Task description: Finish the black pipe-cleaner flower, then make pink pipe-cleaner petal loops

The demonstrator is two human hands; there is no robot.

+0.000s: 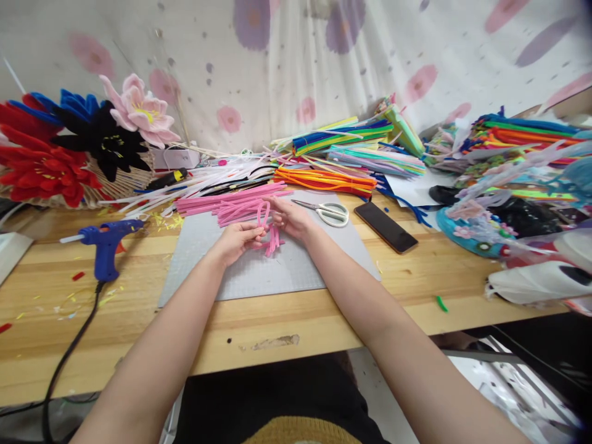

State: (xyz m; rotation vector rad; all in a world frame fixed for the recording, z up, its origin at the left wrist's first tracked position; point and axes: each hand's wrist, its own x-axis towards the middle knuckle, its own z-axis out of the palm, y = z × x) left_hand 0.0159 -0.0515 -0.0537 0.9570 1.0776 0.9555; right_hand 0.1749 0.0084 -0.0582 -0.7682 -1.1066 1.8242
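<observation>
A bent pink pipe cleaner loop (263, 211) stands up from the fingertips of my left hand (237, 242), which pinches it near its lower end. My right hand (292, 217) is just to the right of the loop, fingers apart and curved towards it; whether they touch it is not clear. Beneath the hands, short pink pipe cleaner pieces (274, 242) lie on a grey cutting mat (263, 280). Behind them is a pile of longer pink pipe cleaners (208, 202). Scissors (330, 213) with pale handles rest on the mat beyond my right wrist.
A blue glue gun (107, 243) with a trailing cord stands at left, below red, black and pink fuzzy flowers (139, 111). A phone (386, 227) lies right of the mat. Bundles of coloured pipe cleaners (328, 180) line the back; bags and a white roll (539, 282) crowd the right.
</observation>
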